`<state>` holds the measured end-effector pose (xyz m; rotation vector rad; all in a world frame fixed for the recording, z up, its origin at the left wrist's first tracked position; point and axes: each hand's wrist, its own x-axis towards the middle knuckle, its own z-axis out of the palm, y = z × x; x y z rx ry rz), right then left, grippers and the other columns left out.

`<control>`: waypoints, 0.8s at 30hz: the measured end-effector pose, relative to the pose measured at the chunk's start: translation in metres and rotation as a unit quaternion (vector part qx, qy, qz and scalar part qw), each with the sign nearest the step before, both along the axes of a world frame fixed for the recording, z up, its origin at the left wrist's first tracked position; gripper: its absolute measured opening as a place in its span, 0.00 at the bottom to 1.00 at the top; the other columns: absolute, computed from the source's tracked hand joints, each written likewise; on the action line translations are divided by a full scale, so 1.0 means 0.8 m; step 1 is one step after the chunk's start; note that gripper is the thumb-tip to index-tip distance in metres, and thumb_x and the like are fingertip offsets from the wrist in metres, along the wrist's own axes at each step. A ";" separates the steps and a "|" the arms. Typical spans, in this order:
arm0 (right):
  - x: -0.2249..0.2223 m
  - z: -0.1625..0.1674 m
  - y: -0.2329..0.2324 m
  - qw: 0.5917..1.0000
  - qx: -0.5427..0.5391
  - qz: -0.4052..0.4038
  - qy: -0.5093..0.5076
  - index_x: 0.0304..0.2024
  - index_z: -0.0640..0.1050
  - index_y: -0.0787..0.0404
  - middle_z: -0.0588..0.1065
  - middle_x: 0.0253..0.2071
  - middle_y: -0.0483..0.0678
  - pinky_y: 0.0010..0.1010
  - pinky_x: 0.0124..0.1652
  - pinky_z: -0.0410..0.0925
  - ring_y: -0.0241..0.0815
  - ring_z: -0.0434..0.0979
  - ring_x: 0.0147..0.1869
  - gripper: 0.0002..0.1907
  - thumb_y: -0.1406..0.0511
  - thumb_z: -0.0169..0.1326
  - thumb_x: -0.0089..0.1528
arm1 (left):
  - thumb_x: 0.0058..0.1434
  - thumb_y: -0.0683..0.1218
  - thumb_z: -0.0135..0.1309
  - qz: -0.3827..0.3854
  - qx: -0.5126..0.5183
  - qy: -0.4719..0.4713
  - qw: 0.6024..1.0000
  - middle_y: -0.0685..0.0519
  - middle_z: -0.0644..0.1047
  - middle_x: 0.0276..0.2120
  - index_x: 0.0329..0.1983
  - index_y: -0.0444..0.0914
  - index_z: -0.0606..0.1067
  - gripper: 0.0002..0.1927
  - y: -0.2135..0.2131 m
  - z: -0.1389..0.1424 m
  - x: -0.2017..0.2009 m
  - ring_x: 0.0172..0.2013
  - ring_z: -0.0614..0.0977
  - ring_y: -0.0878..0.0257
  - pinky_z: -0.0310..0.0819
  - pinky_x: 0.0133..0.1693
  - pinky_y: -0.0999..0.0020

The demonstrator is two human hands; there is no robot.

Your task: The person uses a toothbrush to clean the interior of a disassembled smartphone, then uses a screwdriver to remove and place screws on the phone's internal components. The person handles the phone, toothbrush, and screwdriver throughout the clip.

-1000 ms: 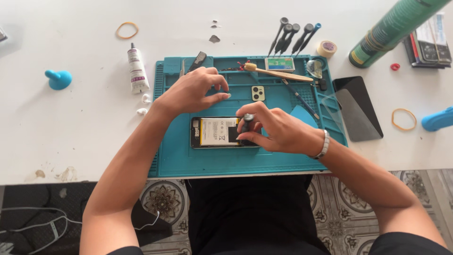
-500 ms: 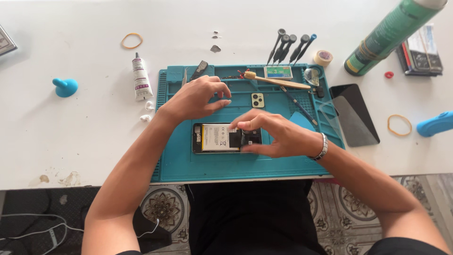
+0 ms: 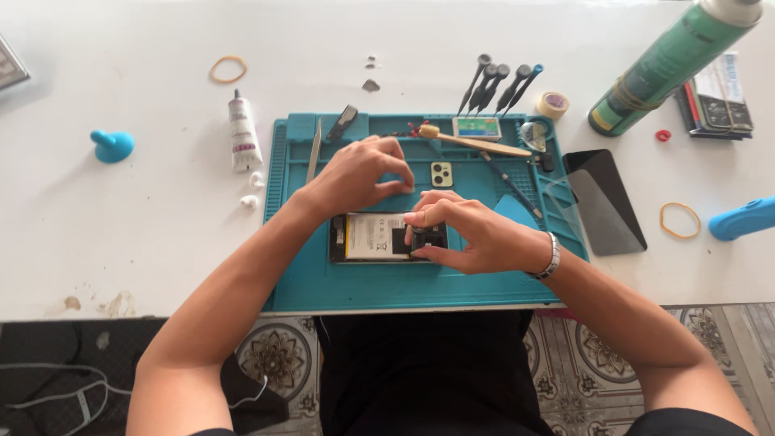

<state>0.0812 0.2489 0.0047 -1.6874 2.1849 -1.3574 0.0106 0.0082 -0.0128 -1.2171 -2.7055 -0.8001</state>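
An opened phone (image 3: 373, 236), its pale battery showing, lies flat on the teal work mat (image 3: 355, 284). My right hand (image 3: 472, 234) pinches the phone's right end, with thumb and fingertips closed around a dark part there. My left hand (image 3: 355, 171) rests on the mat just above the phone. Its fingers are curled and the tips are pressed together near a small camera module (image 3: 441, 173). Whether anything is between those fingertips is hidden.
Along the mat's far edge lie a metal pry tool (image 3: 313, 150), a toothbrush (image 3: 472, 142) and tweezers (image 3: 508, 178). A dark glass panel (image 3: 605, 198) lies to its right. On the white table are screwdrivers (image 3: 496, 85), a glue tube (image 3: 241, 132), a green spray can (image 3: 670, 60), rubber bands (image 3: 228, 69) and blue tools (image 3: 111, 146).
Both hands stay where they were. My right fingers have shifted slightly on the phone's right end, and the view has drifted a little.
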 end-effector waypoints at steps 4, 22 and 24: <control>-0.001 0.003 0.000 0.998 0.003 -0.024 0.052 0.56 0.69 0.55 0.81 0.44 0.44 0.51 0.66 0.62 0.44 0.80 0.52 0.27 0.67 0.67 0.59 | 0.57 0.50 0.65 0.001 0.013 0.001 1.000 0.54 0.78 0.41 0.35 0.48 0.85 0.04 0.003 0.000 0.002 0.47 0.78 0.56 0.72 0.49 0.57; -0.033 0.005 0.026 0.954 -0.124 -0.239 0.134 0.63 0.59 0.61 0.79 0.47 0.54 0.35 0.55 0.77 0.46 0.84 0.54 0.29 0.73 0.60 0.66 | 0.68 0.48 0.57 0.083 0.153 -0.271 0.947 0.56 0.75 0.29 0.40 0.35 0.78 0.11 0.011 -0.001 0.008 0.28 0.68 0.70 0.67 0.32 0.72; -0.034 0.003 0.026 0.947 -0.148 -0.250 0.135 0.63 0.58 0.61 0.79 0.48 0.56 0.35 0.55 0.78 0.47 0.84 0.55 0.29 0.74 0.59 0.67 | 0.67 0.47 0.56 0.066 0.189 -0.274 0.941 0.59 0.75 0.29 0.40 0.35 0.79 0.10 0.014 -0.004 0.010 0.29 0.69 0.73 0.69 0.33 0.76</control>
